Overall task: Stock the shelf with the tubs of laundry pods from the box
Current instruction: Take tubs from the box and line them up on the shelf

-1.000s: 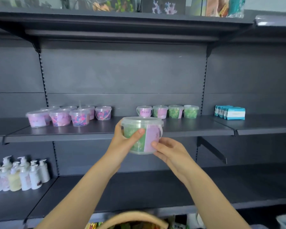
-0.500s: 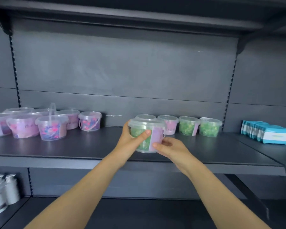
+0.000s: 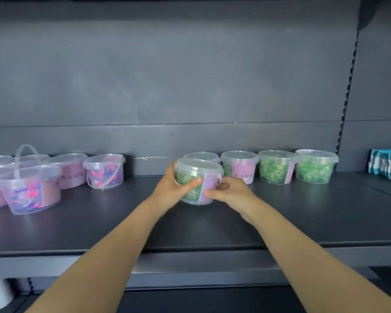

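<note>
The tub [image 3: 198,181] of green pods stands upright over the middle of the shelf [image 3: 280,222], just in front of the leftmost tub of the green row [image 3: 277,167] at the shelf's back. Whether its base touches the shelf yet, I cannot tell. The left hand [image 3: 172,188] wraps its left side, thumb across the front and fingers curled behind. The right hand [image 3: 230,192] pinches the right side at the pink label, fingers bent close round the wall. To finish well, the tub probably needs lowering flat until the base bears on the shelf, kept level so the lid stays seated, then squaring behind the shelf's front edge in line with the row, label facing out. Both hands should let go sideways and not upward, so the thin handle does not catch and the tub behind is not knocked. The pink tubs [image 3: 103,170] at the shelf's left end are well apart and need no care. Against the frame a second ago, the tub, then held in the air before the shelf's front edge, is now deep over the shelf and lower, with the same two-handed hold.
</note>
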`<state>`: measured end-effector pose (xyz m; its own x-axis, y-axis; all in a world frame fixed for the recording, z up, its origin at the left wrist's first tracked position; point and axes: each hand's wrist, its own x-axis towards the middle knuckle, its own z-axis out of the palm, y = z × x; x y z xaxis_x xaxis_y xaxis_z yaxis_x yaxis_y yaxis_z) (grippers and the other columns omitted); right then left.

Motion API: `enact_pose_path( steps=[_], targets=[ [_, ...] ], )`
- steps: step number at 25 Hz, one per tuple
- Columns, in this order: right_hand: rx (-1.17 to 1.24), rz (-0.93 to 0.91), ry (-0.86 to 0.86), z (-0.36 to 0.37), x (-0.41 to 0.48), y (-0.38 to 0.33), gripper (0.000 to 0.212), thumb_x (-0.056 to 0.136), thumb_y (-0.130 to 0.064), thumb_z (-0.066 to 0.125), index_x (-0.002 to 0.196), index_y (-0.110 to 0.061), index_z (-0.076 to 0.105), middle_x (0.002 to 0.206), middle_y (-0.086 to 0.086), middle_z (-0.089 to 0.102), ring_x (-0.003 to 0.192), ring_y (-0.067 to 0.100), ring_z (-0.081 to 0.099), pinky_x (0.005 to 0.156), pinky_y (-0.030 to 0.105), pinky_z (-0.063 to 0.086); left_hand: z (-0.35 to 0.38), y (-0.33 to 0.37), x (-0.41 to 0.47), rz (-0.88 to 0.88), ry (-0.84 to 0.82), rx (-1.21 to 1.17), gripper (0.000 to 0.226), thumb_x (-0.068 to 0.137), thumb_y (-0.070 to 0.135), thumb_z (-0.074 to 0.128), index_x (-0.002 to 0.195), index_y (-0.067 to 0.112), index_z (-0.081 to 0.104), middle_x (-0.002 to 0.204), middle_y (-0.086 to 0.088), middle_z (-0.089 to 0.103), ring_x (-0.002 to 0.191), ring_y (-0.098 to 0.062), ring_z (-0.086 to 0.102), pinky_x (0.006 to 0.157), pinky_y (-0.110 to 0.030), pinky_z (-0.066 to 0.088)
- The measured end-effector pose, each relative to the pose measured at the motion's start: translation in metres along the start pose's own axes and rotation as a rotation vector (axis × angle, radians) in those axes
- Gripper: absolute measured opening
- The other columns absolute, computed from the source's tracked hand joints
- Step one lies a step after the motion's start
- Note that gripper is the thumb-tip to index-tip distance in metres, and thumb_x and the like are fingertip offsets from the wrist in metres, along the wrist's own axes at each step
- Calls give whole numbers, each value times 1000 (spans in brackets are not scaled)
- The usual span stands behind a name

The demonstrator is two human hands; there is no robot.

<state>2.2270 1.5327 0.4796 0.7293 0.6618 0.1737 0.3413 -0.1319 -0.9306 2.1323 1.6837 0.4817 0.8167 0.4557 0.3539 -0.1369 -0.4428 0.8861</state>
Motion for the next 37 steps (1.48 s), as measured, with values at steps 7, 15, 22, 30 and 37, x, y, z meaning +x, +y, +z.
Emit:
enact_pose_path(
  steps=[7,15,22,30,37],
  targets=[
    [-170,10,7,-2,23,14,47,70,-24,80,110,-10,60,109,10,66,103,20,63,94,34,49,-2,-17,14,17,-127,46,41,80,16,71,109,35,48,107,19,61,87,17,60,68,-1,47],
    [-363,-18,60,-3,12,2,42,71,-28,77,106,-9,60,106,5,67,102,20,62,92,36,50,-17,-12,5,-144,-152,365,77,65,56,75,128,23,45,116,10,62,108,-9,59,94,-27,46],
    [-1048,-187,51,-11,-42,-39,38,80,-39,64,102,-9,57,92,2,59,92,22,59,67,30,46,-44,24,-51,-96,-185,888,31,88,32,58,110,10,58,107,-5,64,102,-20,58,91,-28,44],
    [-1338,-242,-81,-5,-136,-77,45,86,-45,55,113,-9,56,101,5,56,102,24,52,69,31,41,-75,83,-147,-8,-152,1404,33,94,34,45,116,11,53,120,-7,56,110,-25,55,89,-34,46],
    [-1264,-269,-131,31,-274,-74,45,86,-41,57,117,-9,54,118,9,54,116,27,44,79,34,42,-63,115,-301,-95,-53,1429,35,95,29,42,121,8,49,127,-12,50,119,-30,47,90,-39,44]
  ],
)
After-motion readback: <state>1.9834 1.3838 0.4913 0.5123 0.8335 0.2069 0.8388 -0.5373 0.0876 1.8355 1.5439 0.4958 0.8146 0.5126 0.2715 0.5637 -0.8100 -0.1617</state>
